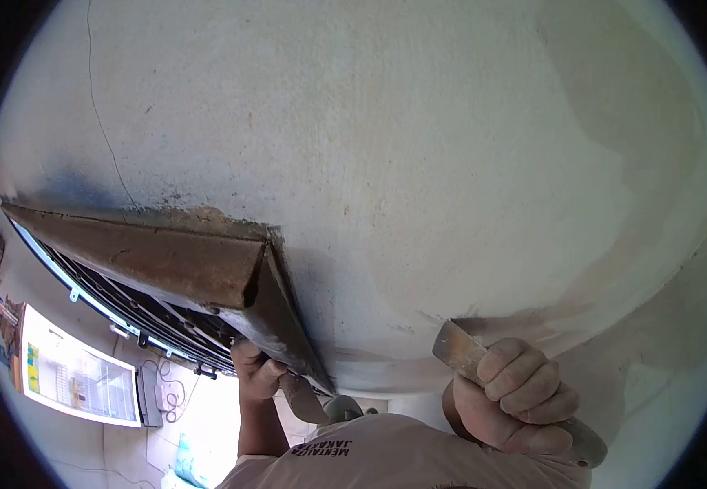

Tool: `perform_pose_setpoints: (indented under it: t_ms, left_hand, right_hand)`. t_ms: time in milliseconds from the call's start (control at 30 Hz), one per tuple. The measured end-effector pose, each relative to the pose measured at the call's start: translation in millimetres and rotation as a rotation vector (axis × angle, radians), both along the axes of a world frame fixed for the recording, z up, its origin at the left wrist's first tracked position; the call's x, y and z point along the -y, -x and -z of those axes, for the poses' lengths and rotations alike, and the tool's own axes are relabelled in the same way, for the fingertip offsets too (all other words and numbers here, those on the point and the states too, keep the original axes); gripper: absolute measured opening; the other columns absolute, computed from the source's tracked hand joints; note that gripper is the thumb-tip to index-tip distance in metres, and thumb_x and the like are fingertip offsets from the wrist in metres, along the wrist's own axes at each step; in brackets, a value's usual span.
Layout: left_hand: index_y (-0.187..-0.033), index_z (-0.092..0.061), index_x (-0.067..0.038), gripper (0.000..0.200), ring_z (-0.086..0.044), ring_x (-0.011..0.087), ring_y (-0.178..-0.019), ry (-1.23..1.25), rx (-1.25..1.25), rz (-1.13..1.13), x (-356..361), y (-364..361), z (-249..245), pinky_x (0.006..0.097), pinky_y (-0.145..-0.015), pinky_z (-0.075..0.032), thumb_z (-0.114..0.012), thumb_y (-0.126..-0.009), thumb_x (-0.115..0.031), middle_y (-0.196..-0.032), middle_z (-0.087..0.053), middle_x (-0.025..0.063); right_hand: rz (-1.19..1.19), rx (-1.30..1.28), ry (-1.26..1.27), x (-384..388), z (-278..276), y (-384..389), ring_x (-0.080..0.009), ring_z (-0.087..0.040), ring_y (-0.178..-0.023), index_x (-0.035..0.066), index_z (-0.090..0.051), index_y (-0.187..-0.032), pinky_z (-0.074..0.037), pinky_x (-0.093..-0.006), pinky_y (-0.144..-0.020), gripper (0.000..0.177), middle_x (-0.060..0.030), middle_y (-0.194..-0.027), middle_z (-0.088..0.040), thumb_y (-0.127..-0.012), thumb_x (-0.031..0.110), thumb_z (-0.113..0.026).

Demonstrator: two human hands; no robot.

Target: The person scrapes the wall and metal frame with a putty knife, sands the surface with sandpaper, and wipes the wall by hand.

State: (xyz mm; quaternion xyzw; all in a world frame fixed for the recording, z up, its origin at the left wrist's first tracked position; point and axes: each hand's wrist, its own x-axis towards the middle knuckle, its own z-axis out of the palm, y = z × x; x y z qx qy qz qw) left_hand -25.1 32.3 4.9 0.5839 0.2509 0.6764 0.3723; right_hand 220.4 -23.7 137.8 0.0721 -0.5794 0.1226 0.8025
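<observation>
So, lower left of centre, the left hand (258,372) curls by the metal grille (176,316), can't tell if it's gripping anything. Lower right, the right hand (523,398) is clamped on a scraper (461,351) by the wall (419,163); looks like smoothing, next pass wants steady pressure.

I log one white-framed glass cabinet (84,375), landmark; yellow-green stickers (33,367), on its left part in my view; one grey box (150,394), at its right end; one looped dark cable (176,401), right of it; one bluish plastic item (184,461), below right of it.
</observation>
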Motion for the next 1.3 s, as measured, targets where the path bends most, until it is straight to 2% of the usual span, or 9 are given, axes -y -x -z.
perform_pose_setpoints:
  t_ms: [267,467,567,767,867,967,1067,1167,1300]
  left_hand:
    - [-0.082,-0.069,0.003,0.045,-0.064,0.0196,-0.079,-0.034,-0.035,0.012,-1.0,-0.6,-8.5,0.0312,-0.074,-0.048,-0.074,-0.080,-0.042,-0.084,-0.069,0.0086]
    - [-0.083,-0.069,0.002,0.044,-0.064,0.0218,-0.081,-0.013,-0.033,0.029,-0.1,1.1,-5.5,0.0326,-0.076,-0.048,-0.074,-0.080,-0.041,-0.085,-0.069,0.0098]
    - [-0.083,-0.069,0.003,0.044,-0.064,0.0219,-0.081,-0.018,-0.039,0.038,-0.9,1.4,-4.6,0.0326,-0.076,-0.048,-0.075,-0.080,-0.041,-0.086,-0.069,0.0102]
    - [-0.083,-0.069,0.003,0.045,-0.064,0.0220,-0.082,-0.027,-0.034,0.039,-2.8,2.1,-1.8,0.0325,-0.077,-0.048,-0.074,-0.080,-0.041,-0.086,-0.069,0.0112]
    - [-0.084,-0.069,0.004,0.045,-0.065,0.0220,-0.082,-0.035,-0.040,0.043,-3.9,2.1,-2.9,0.0328,-0.077,-0.048,-0.075,-0.080,-0.041,-0.087,-0.069,0.0115]
    - [-0.084,-0.069,0.004,0.045,-0.065,0.0217,-0.082,-0.026,-0.054,0.032,-1.6,2.9,-1.7,0.0327,-0.076,-0.048,-0.075,-0.080,-0.040,-0.086,-0.069,0.0115]
    - [-0.085,-0.070,0.004,0.044,-0.065,0.0212,-0.080,-0.041,-0.048,0.043,-3.4,2.8,-5.0,0.0320,-0.075,-0.048,-0.074,-0.080,-0.040,-0.086,-0.069,0.0112]
    - [-0.085,-0.070,0.003,0.043,-0.065,0.0205,-0.079,-0.048,-0.047,0.045,-2.4,1.3,-6.6,0.0312,-0.074,-0.048,-0.074,-0.081,-0.039,-0.085,-0.069,0.0107]
    - [-0.085,-0.069,0.003,0.041,-0.064,0.0197,-0.078,-0.037,-0.023,0.055,-1.6,1.7,-3.5,0.0308,-0.073,-0.048,-0.075,-0.081,-0.037,-0.085,-0.069,0.0100]
  right_hand:
    - [-0.006,0.042,0.018,1.3,1.9,-5.2,-0.0097,-0.021,-0.037,0.013,-0.033,-0.062,-0.016,-0.0281,-0.041,0.039,0.0012,-0.049,-0.029,-0.094,0.030,-0.048]
    - [0.048,0.131,0.035,3.1,0.1,-4.4,-0.0098,-0.023,-0.038,0.012,-0.034,-0.064,-0.018,-0.0279,-0.041,0.038,0.0009,-0.051,-0.031,-0.095,0.031,-0.048]
    - [-0.010,0.028,-0.046,-2.6,8.3,-6.4,-0.0109,-0.025,-0.034,0.007,-0.040,-0.067,-0.021,-0.0291,-0.035,0.037,-0.0031,-0.048,-0.033,-0.095,0.027,-0.053]
    - [-0.021,-0.020,-0.136,-8.6,-1.4,5.4,-0.0114,-0.025,-0.035,0.007,-0.037,-0.067,-0.022,-0.0303,-0.035,0.041,-0.0024,-0.053,-0.033,-0.098,0.031,-0.051]
    - [0.018,0.019,-0.124,-7.8,2.1,0.6,-0.0110,-0.025,-0.036,0.007,-0.036,-0.068,-0.022,-0.0301,-0.036,0.043,-0.0020,-0.053,-0.033,-0.099,0.034,-0.050]
    - [-0.003,0.115,-0.002,-2.7,6.3,-12.5,-0.0114,-0.025,-0.038,0.011,-0.036,-0.069,-0.019,-0.0288,-0.042,0.038,-0.0007,-0.057,-0.036,-0.099,0.033,-0.042]
    - [-0.053,0.093,-0.051,-3.2,1.8,-11.8,-0.0119,-0.023,-0.036,0.007,-0.036,-0.068,-0.020,-0.0305,-0.037,0.043,-0.0024,-0.052,-0.032,-0.099,0.034,-0.049]
    - [-0.080,-0.013,-0.115,-8.8,-10.1,4.1,-0.0126,-0.023,-0.036,0.007,-0.036,-0.067,-0.019,-0.0307,-0.038,0.040,-0.0028,-0.051,-0.031,-0.098,0.028,-0.049]
    - [-0.024,0.012,-0.105,-7.2,-0.6,-1.4,-0.0118,-0.023,-0.035,0.007,-0.038,-0.068,-0.020,-0.0302,-0.038,0.041,-0.0037,-0.051,-0.033,-0.099,0.030,-0.049]
